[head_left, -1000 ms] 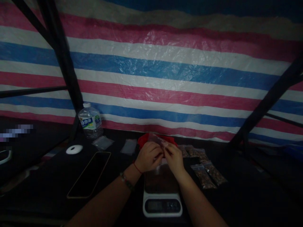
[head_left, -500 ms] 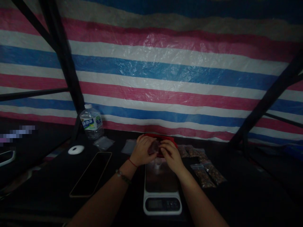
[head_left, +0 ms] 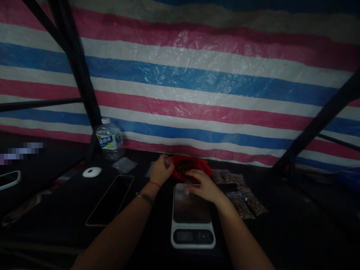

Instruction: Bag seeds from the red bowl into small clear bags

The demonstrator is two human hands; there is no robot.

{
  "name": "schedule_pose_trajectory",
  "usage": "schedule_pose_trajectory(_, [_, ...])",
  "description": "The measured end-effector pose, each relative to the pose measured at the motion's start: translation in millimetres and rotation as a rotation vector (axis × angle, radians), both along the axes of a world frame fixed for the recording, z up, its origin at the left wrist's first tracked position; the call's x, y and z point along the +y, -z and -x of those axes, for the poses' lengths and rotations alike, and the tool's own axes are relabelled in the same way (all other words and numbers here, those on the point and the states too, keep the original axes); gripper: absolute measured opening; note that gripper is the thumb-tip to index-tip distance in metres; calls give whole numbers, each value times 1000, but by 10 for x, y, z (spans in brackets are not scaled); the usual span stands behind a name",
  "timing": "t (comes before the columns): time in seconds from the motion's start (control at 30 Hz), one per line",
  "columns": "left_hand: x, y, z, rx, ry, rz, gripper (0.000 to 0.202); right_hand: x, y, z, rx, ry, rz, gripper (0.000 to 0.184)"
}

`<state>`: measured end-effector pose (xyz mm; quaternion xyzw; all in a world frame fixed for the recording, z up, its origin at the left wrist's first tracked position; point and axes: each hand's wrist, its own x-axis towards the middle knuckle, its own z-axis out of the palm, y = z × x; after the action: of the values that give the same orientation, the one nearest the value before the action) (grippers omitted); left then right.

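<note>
My left hand (head_left: 161, 170) hovers at the left rim of a red bowl (head_left: 203, 167) that holds dark, reddish-brown pieces. Its fingers are curled and pinched together, and the dim light hides whether anything is between them. My right hand (head_left: 201, 185) rests at the far edge of a white kitchen scale (head_left: 192, 217), just in front of the bowl. It holds a small clear plastic bag (head_left: 186, 188) low over the scale's platform.
Several small filled bags (head_left: 243, 200) lie right of the scale. A phone (head_left: 111, 198), a white round object (head_left: 92, 172), empty clear bags (head_left: 125, 164) and a water bottle (head_left: 110, 140) are at the left. A striped tarp (head_left: 197, 82) and black poles (head_left: 81, 75) stand behind.
Both hands held the clear bag together above the scale. Now the left hand has let go and moved left to the bowl's rim, and the right hand has lowered the bag toward the scale.
</note>
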<state>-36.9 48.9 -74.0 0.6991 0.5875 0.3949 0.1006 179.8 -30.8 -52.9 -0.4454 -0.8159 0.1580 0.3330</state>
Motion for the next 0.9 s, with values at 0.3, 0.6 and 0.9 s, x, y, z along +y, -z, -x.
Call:
schedule_pose_trajectory(0.3, [50,61,17,91,-62,264,27,522,377,-455,17,554,-126,27])
schedule_pose_trajectory(0.6, [101,-261,-106,-166,-14,76,21,781,-73,-466,168,513,-204,34])
schedule_pose_trajectory(0.9, [141,-146,63,-54,44,327,26,556,84,-551,114,549,-104,24])
